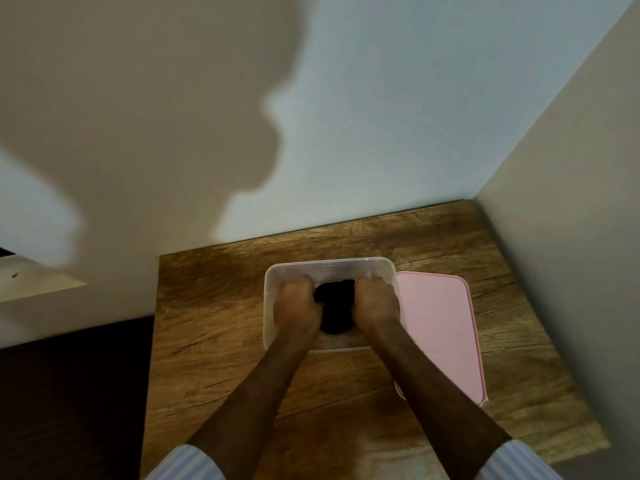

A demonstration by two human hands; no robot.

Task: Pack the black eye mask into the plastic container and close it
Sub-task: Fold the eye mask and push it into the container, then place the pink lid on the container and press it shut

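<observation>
Nearest you, striped sleeves sit pushed up at the bottom edge, and both your bare forearms run forward over the wooden worktop into the container. That clear, open tub is the landmark here: it stands on the worktop, its near rim hidden under your wrists. Your left hand is down inside its left half, fingers curled into a loose fist; your right hand is inside its right half, curled the same way. Between them, inside the container, lies the mask, a bunched black lump that both hands touch at its sides. Whether your fingers actually pinch the fabric or only press on it cannot be told, since the fingertips are hidden. Just right of the container, touching or almost touching its wall, the pink lid lies flat on the worktop. Beyond the container the worktop ends at a pale wall, where a large shadow falls to the left.
</observation>
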